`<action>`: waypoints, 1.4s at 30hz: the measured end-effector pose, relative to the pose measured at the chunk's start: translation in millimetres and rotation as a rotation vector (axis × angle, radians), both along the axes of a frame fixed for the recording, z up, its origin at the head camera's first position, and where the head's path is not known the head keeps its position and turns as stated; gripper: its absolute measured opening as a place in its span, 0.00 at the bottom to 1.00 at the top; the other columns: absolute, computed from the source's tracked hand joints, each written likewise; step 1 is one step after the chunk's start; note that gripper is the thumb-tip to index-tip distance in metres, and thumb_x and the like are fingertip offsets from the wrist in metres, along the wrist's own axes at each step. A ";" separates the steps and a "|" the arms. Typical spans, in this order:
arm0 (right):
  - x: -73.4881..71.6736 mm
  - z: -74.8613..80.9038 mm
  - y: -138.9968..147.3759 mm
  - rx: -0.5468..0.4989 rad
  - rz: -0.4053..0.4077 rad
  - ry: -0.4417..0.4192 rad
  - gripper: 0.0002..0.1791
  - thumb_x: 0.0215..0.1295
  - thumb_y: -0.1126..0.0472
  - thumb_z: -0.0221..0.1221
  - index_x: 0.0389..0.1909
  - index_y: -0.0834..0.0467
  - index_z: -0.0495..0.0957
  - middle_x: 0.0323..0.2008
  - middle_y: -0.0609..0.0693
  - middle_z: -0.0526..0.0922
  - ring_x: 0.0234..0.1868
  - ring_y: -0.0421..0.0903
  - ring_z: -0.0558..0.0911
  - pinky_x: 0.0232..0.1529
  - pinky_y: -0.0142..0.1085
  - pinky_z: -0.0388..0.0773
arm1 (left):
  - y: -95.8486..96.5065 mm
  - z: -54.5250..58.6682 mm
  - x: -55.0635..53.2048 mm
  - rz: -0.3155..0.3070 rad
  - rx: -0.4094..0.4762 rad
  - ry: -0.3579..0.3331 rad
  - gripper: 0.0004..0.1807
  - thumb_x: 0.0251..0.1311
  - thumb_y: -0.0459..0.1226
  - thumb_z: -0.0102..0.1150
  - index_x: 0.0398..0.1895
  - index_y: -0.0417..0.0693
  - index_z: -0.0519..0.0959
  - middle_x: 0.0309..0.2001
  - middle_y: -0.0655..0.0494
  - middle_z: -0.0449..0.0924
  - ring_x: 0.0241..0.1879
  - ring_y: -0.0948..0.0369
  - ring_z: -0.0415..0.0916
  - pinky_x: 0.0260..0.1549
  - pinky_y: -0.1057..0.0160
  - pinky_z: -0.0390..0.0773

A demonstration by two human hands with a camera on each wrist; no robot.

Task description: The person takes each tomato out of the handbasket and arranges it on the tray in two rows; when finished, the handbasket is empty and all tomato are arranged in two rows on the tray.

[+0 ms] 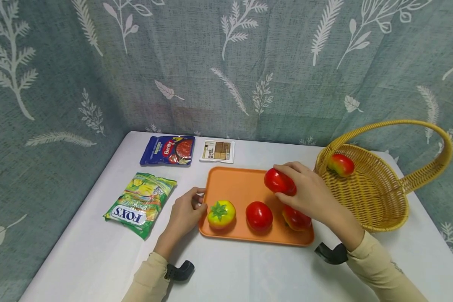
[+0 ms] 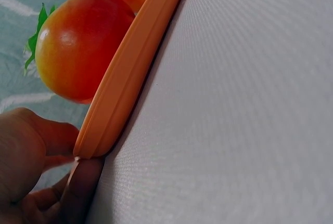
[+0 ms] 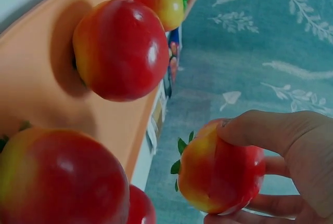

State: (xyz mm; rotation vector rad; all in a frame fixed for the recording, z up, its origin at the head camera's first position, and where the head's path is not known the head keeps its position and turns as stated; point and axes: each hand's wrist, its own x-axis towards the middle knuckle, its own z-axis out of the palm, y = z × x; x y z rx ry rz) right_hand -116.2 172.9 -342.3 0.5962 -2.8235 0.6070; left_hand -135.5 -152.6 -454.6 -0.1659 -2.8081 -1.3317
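Observation:
An orange tray (image 1: 234, 182) lies on the white table. My left hand (image 1: 186, 212) grips its left edge; in the left wrist view the fingers (image 2: 83, 180) reach under the rim. Above the tray's right part, my right hand (image 1: 311, 195) holds a red tomato (image 1: 279, 182), whose green leaves show in the right wrist view. On the tray are a yellowish tomato (image 1: 221, 214) near my left hand, a red tomato (image 1: 259, 216) in the middle and another tomato (image 1: 296, 219) partly hidden below my right hand. One more red tomato (image 3: 141, 206) shows partly in the right wrist view.
A wicker basket (image 1: 404, 201) with a tall handle stands at the right, one tomato (image 1: 341, 165) inside. Left of the tray lies a green Fox's bag (image 1: 143, 203). Behind are a blue Barilla pouch (image 1: 167, 150) and a small white packet (image 1: 217, 151). A patterned curtain (image 1: 196, 63) hangs at the back.

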 end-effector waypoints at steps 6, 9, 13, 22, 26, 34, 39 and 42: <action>-4.8 -5.5 -7.3 0.008 0.025 -0.011 0.37 0.49 0.56 0.76 0.62 0.56 0.76 0.53 0.57 0.78 0.50 0.56 0.81 0.43 0.54 0.82 | 0.0 -1.5 0.2 -0.007 0.004 0.005 0.21 0.55 0.31 0.66 0.54 0.46 0.81 0.33 0.58 0.78 0.28 0.62 0.73 0.29 0.63 0.72; -6.2 -8.2 -9.7 0.014 0.035 -0.018 0.36 0.50 0.55 0.76 0.62 0.56 0.76 0.53 0.57 0.78 0.50 0.55 0.80 0.45 0.53 0.81 | 0.4 -1.1 0.5 -0.005 0.005 -0.001 0.21 0.55 0.31 0.66 0.54 0.47 0.81 0.33 0.58 0.78 0.29 0.62 0.73 0.30 0.63 0.72; -8.3 -11.9 -12.4 0.018 0.040 -0.026 0.36 0.50 0.55 0.75 0.63 0.56 0.76 0.52 0.56 0.78 0.49 0.54 0.80 0.45 0.53 0.81 | 0.8 -0.3 0.5 -0.003 0.010 -0.005 0.21 0.55 0.31 0.66 0.55 0.47 0.81 0.33 0.57 0.78 0.29 0.61 0.73 0.29 0.63 0.71; -13.8 -16.6 -19.3 0.046 0.042 -0.062 0.37 0.50 0.53 0.75 0.63 0.54 0.76 0.53 0.56 0.78 0.49 0.54 0.80 0.45 0.53 0.81 | 1.6 -0.3 -0.6 -0.009 0.001 -0.003 0.21 0.55 0.31 0.66 0.55 0.47 0.81 0.33 0.57 0.78 0.29 0.61 0.73 0.30 0.63 0.71; -17.7 -16.9 -22.3 0.049 0.050 -0.055 0.37 0.50 0.53 0.75 0.63 0.54 0.76 0.53 0.56 0.78 0.49 0.54 0.80 0.45 0.53 0.81 | 2.2 0.8 -0.9 -0.006 -0.002 -0.019 0.22 0.55 0.31 0.66 0.55 0.47 0.80 0.33 0.57 0.78 0.29 0.61 0.72 0.30 0.63 0.71; -27.6 -17.6 -31.5 0.076 0.047 -0.104 0.38 0.51 0.52 0.74 0.65 0.54 0.75 0.54 0.56 0.78 0.51 0.54 0.80 0.46 0.54 0.80 | 1.0 3.3 1.0 -0.001 0.000 -0.030 0.22 0.55 0.31 0.65 0.56 0.47 0.80 0.34 0.56 0.78 0.29 0.61 0.72 0.30 0.63 0.71; -34.6 -21.7 -35.5 0.071 0.059 -0.131 0.37 0.53 0.53 0.74 0.66 0.55 0.75 0.54 0.55 0.78 0.51 0.53 0.80 0.49 0.53 0.79 | 0.2 2.9 0.6 -0.003 -0.001 -0.020 0.22 0.55 0.31 0.66 0.56 0.46 0.80 0.34 0.56 0.78 0.29 0.61 0.72 0.30 0.64 0.71; -38.7 -26.1 -36.8 0.066 0.065 -0.141 0.37 0.53 0.53 0.73 0.65 0.55 0.75 0.54 0.55 0.78 0.51 0.53 0.80 0.50 0.52 0.79 | 0.3 2.5 0.8 -0.002 -0.001 -0.021 0.22 0.55 0.31 0.66 0.55 0.47 0.80 0.33 0.56 0.78 0.29 0.61 0.72 0.29 0.64 0.71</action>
